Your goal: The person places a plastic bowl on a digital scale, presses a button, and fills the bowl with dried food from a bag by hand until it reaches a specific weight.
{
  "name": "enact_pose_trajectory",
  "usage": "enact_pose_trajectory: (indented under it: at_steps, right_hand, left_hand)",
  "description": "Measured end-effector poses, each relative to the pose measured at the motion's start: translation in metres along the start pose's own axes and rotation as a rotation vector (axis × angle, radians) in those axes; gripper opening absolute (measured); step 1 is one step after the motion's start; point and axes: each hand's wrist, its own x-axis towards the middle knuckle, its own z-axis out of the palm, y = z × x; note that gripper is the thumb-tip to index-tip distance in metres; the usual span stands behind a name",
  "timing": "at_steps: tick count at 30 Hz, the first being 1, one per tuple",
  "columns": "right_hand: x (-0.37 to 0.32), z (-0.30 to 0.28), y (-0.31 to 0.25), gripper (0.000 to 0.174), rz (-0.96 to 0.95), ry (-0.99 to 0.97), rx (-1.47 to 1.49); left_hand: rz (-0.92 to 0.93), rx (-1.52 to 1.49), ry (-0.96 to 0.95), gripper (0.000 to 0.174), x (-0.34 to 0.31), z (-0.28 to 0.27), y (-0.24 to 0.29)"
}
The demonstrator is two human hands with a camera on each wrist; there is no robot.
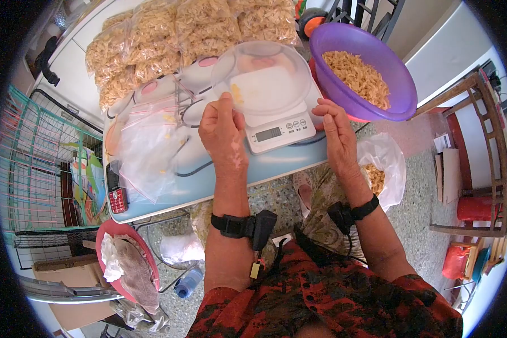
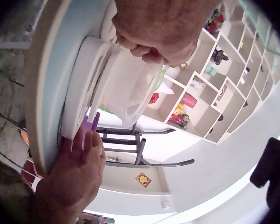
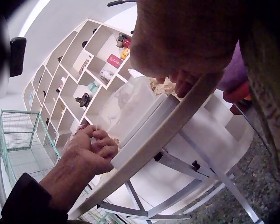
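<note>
A white kitchen scale (image 1: 281,134) with a small display stands on the tabletop, bearing a clear plastic bowl (image 1: 287,62). A small yellow piece (image 1: 236,93) shows at the bowl's left side. My left hand (image 1: 222,135) is at the bowl's front left rim, fingers curled and thumb and forefinger pinching the edge; the right wrist view shows this left hand (image 3: 91,151) from the side. My right hand (image 1: 338,135) rests loosely by the scale's right side, fingers slightly bent and holding nothing. Flat clear zip bags (image 1: 152,146) lie left of my left hand.
Filled bags of dried yellowish pieces (image 1: 191,34) are piled at the back. A purple basin (image 1: 397,93) of the same pieces stands right, above a white plastic bag (image 1: 388,169) holding more. A red phone (image 1: 118,200) lies at the table's left corner, near a wire cage (image 1: 39,163).
</note>
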Motion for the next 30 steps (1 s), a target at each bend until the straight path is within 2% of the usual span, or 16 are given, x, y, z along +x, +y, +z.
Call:
enact_pose_trajectory:
  at_steps: [2,5,8,11,14,30]
  right_hand:
    - [0.0,0.0,0.0,0.025,0.001,0.002,-0.003]
    - [0.0,0.001,-0.002,0.025,0.023,0.008,0.0]
    - [0.0,0.001,-0.004,0.024,0.04,0.017,0.014]
    - [0.001,0.001,0.0,0.024,0.029,0.021,0.024]
    - [0.0,0.001,0.001,0.025,0.02,0.019,0.023]
    - [0.001,-0.001,-0.003,0.025,0.038,0.001,0.037]
  left_hand:
    - [0.004,0.018,-0.005,0.038,0.005,-0.005,-0.001]
    - [-0.117,-0.066,0.067,0.045,0.007,-0.011,0.007]
    - [-0.079,-0.274,0.028,0.051,0.015,-0.026,-0.001]
    - [-0.138,-0.45,0.053,0.051,0.021,-0.034,-0.005]
    - [-0.146,-0.431,0.178,0.052,0.02,-0.03,-0.005]
    - [-0.125,-0.431,0.195,0.055,0.024,-0.031,-0.011]
